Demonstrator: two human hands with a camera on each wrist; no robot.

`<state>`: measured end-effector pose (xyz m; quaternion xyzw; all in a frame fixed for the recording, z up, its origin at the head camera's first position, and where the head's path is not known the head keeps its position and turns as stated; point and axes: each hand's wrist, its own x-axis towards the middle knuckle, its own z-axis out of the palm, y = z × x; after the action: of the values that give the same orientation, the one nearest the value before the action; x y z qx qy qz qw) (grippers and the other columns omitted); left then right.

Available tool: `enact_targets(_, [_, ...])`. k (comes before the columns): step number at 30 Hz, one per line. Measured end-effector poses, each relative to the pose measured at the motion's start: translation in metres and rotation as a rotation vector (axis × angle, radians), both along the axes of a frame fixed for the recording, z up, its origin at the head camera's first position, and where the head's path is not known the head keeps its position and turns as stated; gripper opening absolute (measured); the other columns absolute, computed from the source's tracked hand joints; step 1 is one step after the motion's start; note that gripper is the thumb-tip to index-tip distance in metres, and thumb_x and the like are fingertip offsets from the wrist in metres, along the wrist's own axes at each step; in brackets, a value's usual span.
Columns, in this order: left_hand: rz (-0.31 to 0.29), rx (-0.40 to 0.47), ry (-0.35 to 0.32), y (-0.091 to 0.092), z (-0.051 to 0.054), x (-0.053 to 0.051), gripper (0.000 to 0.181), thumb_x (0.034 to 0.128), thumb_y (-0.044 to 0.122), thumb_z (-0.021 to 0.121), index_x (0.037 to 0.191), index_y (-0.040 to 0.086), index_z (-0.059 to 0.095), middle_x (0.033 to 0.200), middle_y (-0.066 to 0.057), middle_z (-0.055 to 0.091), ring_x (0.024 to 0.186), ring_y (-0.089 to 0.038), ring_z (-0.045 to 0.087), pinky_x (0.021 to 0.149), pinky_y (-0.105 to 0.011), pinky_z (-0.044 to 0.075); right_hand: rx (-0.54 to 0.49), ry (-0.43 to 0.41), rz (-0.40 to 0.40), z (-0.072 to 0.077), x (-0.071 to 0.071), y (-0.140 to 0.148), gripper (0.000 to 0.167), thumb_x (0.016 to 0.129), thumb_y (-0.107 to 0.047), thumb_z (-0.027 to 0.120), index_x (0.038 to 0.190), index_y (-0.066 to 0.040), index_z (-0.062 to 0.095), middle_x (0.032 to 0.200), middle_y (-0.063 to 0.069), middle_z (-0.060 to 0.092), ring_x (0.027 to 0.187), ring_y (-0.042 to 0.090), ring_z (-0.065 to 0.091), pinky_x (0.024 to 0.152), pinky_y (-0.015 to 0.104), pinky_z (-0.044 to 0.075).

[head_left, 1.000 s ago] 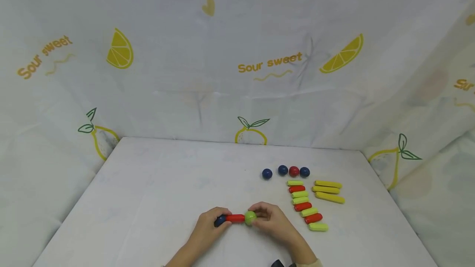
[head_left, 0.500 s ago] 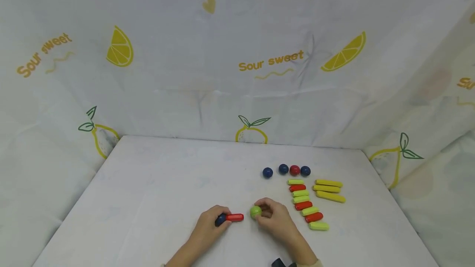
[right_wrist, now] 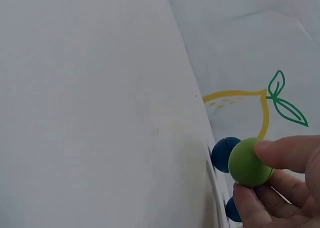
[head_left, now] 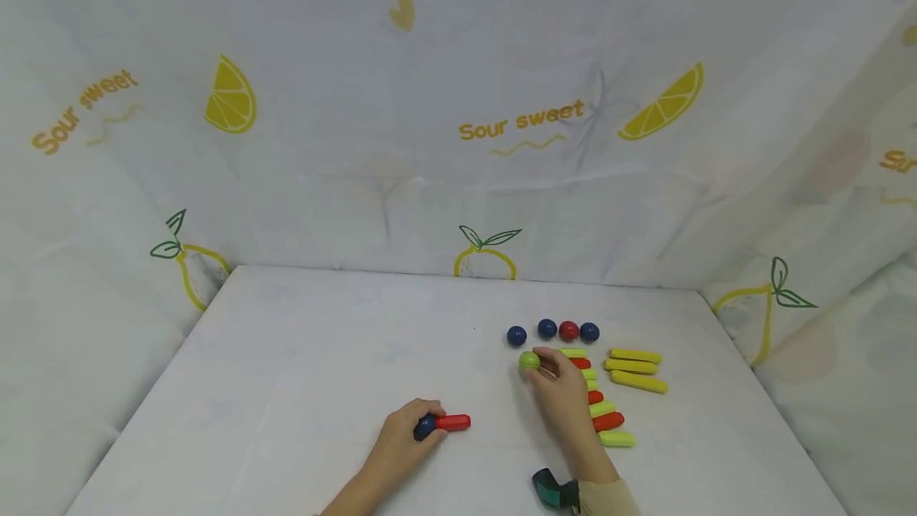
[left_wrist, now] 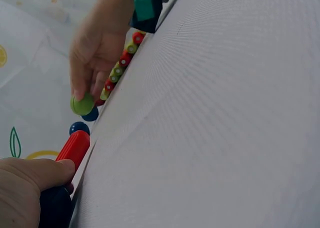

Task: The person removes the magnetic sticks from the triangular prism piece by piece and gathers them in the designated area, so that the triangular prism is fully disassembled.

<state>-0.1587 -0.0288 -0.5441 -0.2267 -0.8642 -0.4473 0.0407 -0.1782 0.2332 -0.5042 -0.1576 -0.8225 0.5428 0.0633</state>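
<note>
With fingers and thumb my left hand point(head_left: 398, 440) grips a dark blue ball point(head_left: 425, 427) joined to a short red rod point(head_left: 454, 422), which points right. My right hand point(head_left: 562, 392) pinches a green ball point(head_left: 529, 361) above the table, just below the row of balls. In the right wrist view the green ball point(right_wrist: 249, 162) sits between thumb and fingertips, partly in front of a blue ball point(right_wrist: 225, 154). The left wrist view shows the red rod point(left_wrist: 74, 149) under my left thumb. Part of the rod column point(head_left: 607, 421) is hidden behind my right hand.
Several balls, blue point(head_left: 517, 336) and red point(head_left: 569, 331), lie in a row toward the back right. Several yellow rods point(head_left: 631, 367) lie right of the column of short red and lime rods. A lemon-print cloth point(head_left: 372, 221) hangs behind the white table point(head_left: 322, 341).
My right hand has drawn the green ball off the red rod's end and carried it away to the back right, near the blue balls. The left hand has stayed in place.
</note>
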Motion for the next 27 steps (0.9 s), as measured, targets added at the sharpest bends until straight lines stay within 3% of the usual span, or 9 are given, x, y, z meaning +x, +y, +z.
enact_targets(5, [-0.019, -0.009, -0.011, 0.001, -0.002, -0.001, 0.022, 0.0822, 0.018, 0.073, 0.103, 0.017, 0.066, 0.104, 0.007, 0.068, 0.103, -0.016, 0.064, 0.09, -0.036, 0.053, 0.103, 0.021, -0.039, -0.004, -0.013, -0.001, 0.04, 0.089, -0.011, 0.063, 0.126, -0.002, 0.055, 0.126, 0.019, 0.059, 0.115, 0.032, 0.059, 0.097, 0.043, 0.048])
enact_targets(12, [-0.024, -0.002, 0.004, -0.002, 0.0, -0.003, 0.03, 0.0797, 0.016, 0.076, 0.107, 0.015, 0.064, 0.107, 0.006, 0.067, 0.105, -0.017, 0.063, 0.092, -0.036, 0.053, 0.198, 0.029, -0.05, -0.01, -0.025, -0.005, 0.041, 0.09, -0.009, 0.061, 0.129, 0.001, 0.052, 0.131, 0.022, 0.054, 0.12, 0.035, 0.055, 0.097, 0.044, 0.047])
enact_targets(23, [-0.021, -0.028, 0.075, -0.011, 0.0, -0.003, 0.037, 0.0777, 0.013, 0.074, 0.112, 0.014, 0.062, 0.11, 0.008, 0.066, 0.106, -0.012, 0.063, 0.094, -0.034, 0.052, 0.279, 0.053, -0.037, 0.004, -0.012, -0.013, 0.049, 0.091, -0.013, 0.058, 0.137, -0.002, 0.043, 0.139, 0.02, 0.046, 0.128, 0.035, 0.046, 0.104, 0.048, 0.042])
enact_targets(27, [-0.038, -0.018, 0.127, -0.014, 0.001, -0.005, 0.037, 0.0754, 0.009, 0.073, 0.111, 0.014, 0.062, 0.109, 0.009, 0.067, 0.104, -0.012, 0.064, 0.093, -0.033, 0.052, 0.238, 0.097, 0.036, 0.013, 0.002, -0.025, 0.048, 0.09, -0.012, 0.06, 0.136, -0.005, 0.047, 0.139, 0.014, 0.05, 0.128, 0.03, 0.047, 0.103, 0.044, 0.043])
